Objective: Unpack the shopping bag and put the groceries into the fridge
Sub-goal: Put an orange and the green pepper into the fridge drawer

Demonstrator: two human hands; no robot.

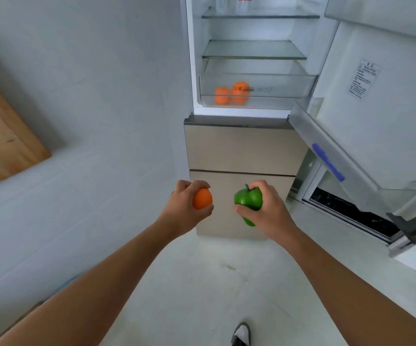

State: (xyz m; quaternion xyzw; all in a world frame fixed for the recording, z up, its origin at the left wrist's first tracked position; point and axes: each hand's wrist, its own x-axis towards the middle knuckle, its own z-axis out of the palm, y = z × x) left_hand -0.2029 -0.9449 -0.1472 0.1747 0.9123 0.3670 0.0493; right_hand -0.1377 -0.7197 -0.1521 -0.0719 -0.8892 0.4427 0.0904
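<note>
While you stand facing the open fridge point(251, 71), both arms reach forward, each hand loaded, so one trip moves two groceries. Your left hand point(187, 206) has its fingers curled round an orange point(202, 199), thumb under, fingertips over the top; a full wrap, likely because the round fruit would roll out otherwise. Your right hand point(266, 208) grasps a green pepper point(248, 201) from the side, stem up, thumb across its lower front, which looks like the carry grip for lifting it into a compartment. Both items hang in front of the closed lower drawers point(241, 151), well below the lit upper section.

Counts: oranges, three total, one in hand and two touching each other in the clear crisper drawer point(289, 86). Peppers, one. Glass shelves point(254, 49), two visible, plus what seems a bottle point(244, 1) at the top edge, only partly in view. The door point(376, 96) stands swung open to your right. No shopping bag shows here. Probable target: that crisper, beside the other oranges.
</note>
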